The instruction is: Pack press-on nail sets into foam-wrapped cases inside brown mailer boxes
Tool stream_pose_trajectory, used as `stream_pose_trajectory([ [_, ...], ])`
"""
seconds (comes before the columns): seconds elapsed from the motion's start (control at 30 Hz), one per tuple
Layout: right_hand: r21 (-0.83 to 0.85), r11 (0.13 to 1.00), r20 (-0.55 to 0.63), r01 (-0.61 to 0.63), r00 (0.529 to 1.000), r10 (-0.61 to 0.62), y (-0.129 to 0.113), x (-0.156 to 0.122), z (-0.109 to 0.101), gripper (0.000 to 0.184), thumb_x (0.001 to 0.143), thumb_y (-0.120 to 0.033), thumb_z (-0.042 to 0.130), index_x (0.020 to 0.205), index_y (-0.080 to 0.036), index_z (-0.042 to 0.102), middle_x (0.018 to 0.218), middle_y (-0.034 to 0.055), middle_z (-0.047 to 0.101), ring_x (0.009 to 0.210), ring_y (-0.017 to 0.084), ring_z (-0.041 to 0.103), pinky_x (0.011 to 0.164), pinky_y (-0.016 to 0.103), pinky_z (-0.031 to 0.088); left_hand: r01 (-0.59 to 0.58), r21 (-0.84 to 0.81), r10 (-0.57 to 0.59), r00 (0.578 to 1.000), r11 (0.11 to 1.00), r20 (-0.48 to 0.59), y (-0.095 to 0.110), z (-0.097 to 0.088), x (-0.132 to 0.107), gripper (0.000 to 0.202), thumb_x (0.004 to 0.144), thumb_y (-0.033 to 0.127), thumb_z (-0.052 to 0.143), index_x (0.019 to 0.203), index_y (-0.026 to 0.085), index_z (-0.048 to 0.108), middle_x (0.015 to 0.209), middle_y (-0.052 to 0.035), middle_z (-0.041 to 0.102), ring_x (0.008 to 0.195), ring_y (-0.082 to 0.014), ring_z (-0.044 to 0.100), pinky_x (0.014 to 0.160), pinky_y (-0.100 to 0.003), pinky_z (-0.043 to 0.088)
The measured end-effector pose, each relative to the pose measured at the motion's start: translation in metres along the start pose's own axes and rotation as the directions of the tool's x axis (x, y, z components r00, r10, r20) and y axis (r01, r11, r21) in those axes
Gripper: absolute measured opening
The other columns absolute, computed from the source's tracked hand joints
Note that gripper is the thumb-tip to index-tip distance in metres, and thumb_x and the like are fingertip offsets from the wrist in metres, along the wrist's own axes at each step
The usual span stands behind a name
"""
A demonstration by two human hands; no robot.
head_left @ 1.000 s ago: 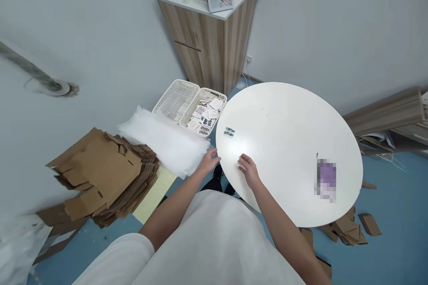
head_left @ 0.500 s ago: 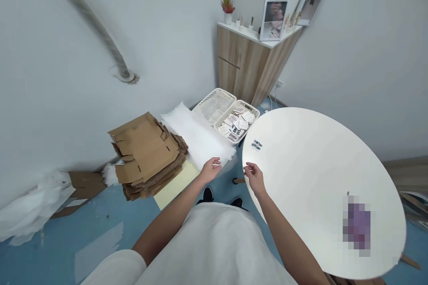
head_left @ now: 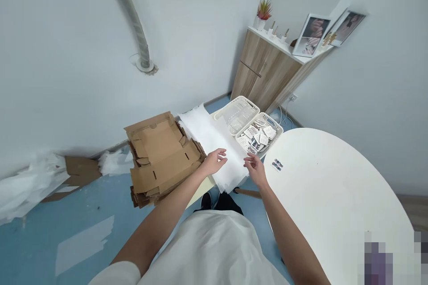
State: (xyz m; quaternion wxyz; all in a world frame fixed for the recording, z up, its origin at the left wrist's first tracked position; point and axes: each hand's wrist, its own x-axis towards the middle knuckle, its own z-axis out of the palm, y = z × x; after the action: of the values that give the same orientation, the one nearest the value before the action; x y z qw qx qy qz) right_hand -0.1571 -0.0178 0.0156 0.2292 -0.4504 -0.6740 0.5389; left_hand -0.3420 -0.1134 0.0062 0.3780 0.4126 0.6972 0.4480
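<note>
My left hand (head_left: 216, 161) hovers over the near end of a stack of white foam sheets (head_left: 217, 138), its fingers loosely curved and apart, with nothing in them. Beside it, my right hand (head_left: 255, 168) hangs above the right edge of the same sheets, close to the round table, also empty with fingers bent. Left of the sheets lies a pile of flattened brown cardboard boxes (head_left: 163, 151). Behind my right hand stands a white basket (head_left: 280, 130) filled with small white cards. One card with dark blue-green pieces (head_left: 277, 164) lies on the round white table (head_left: 334, 187).
A second white basket (head_left: 256, 107) holding clear plastic packs stands behind the first. A wood-grain cabinet (head_left: 267, 67) with picture frames and a potted plant (head_left: 264, 11) fills the corner. White wrapping (head_left: 33, 187) lies along the wall at left. A blurred purple patch (head_left: 377, 260) covers part of the table.
My view has turned left, so the table and cabinet sit farther right. Both hands have come nearer the foam sheets; the right hand has left the table's edge.
</note>
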Motion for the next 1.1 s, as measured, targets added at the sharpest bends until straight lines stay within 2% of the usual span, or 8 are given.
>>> stream_pose_trajectory([
  [0.23,-0.017,1.0,-0.005,-0.015,1.0,0.015,0.003,0.078,-0.005,0.042,0.071,-0.039,0.053,0.107,-0.018,0.049,0.094,0.0085,0.06,0.076,0.017,0.058,0.07,0.036,0.046,0.053,-0.013,-0.053,0.997,0.998,0.048,0.012,0.004,0.056,0.037,0.073,0.028,0.056,0.108,0.02,0.052,0.103,-0.0072,0.06,0.084,-0.0159,0.06,0.076,-0.03,0.047],
  [0.33,-0.06,0.998,-0.03,0.007,1.0,-0.009,0.005,0.12,-0.007,0.039,0.073,-0.037,0.05,0.107,-0.018,0.05,0.096,0.0093,0.06,0.084,0.019,0.057,0.075,0.036,0.045,0.084,-0.004,-0.084,0.996,0.996,0.037,0.015,0.01,0.095,0.038,0.072,0.028,0.057,0.109,0.02,0.052,0.106,-0.0071,0.059,0.091,-0.018,0.059,0.077,-0.031,0.047],
  [0.43,-0.186,0.98,-0.035,0.069,0.996,-0.076,0.007,0.164,-0.012,0.037,0.075,-0.033,0.048,0.109,-0.019,0.049,0.098,0.0084,0.06,0.089,0.02,0.055,0.079,0.037,0.042,0.107,-0.002,-0.107,0.994,0.994,0.021,0.013,0.019,0.144,0.041,0.072,0.029,0.058,0.112,0.019,0.05,0.112,-0.0088,0.056,0.099,-0.0208,0.055,0.081,-0.033,0.046],
  [0.57,-0.438,0.885,-0.002,0.156,0.985,-0.174,0.012,0.222,-0.014,0.039,0.075,-0.03,0.048,0.112,-0.018,0.048,0.103,0.0098,0.059,0.097,0.024,0.05,0.086,0.04,0.034,0.15,0.006,-0.15,0.988,0.989,0.039,0.002,0.036,0.209,0.045,0.073,0.029,0.057,0.116,0.019,0.047,0.121,-0.0087,0.05,0.11,-0.0226,0.048,0.086,-0.034,0.042],
  [0.7,-0.691,0.712,0.003,0.126,0.985,-0.171,0.016,0.262,-0.008,0.036,0.076,-0.027,0.047,0.111,-0.019,0.049,0.105,0.0107,0.057,0.103,0.028,0.043,0.092,0.047,0.018,0.174,-0.027,-0.172,0.984,0.984,0.051,-0.014,0.051,0.256,0.052,0.074,0.022,0.054,0.123,0.02,0.039,0.129,-0.0091,0.042,0.118,-0.0226,0.04,0.092,-0.034,0.036],
  [0.87,-0.823,0.557,0.049,0.113,0.991,-0.128,0.017,0.282,0.0,0.028,0.075,-0.02,0.047,0.103,-0.019,0.053,0.1,0.0108,0.059,0.1,0.027,0.042,0.092,0.049,0.009,0.211,-0.011,-0.21,0.977,0.977,0.035,-0.03,0.063,0.286,0.062,0.07,0.013,0.051,0.129,0.019,0.03,0.133,-0.0106,0.036,0.121,-0.0232,0.036,0.097,-0.037,0.03],
  [1.1,-0.877,0.473,0.051,0.085,0.995,-0.083,0.018,0.296,0.004,0.016,0.073,-0.016,0.045,0.083,-0.017,0.058,0.083,0.0092,0.061,0.089,0.025,0.046,0.091,0.051,0.005,0.204,0.004,-0.204,0.979,0.979,0.005,-0.027,0.069,0.295,0.063,0.066,0.008,0.05,0.126,0.018,0.033,0.13,-0.0107,0.04,0.121,-0.0221,0.036,0.098,-0.038,0.029],
])
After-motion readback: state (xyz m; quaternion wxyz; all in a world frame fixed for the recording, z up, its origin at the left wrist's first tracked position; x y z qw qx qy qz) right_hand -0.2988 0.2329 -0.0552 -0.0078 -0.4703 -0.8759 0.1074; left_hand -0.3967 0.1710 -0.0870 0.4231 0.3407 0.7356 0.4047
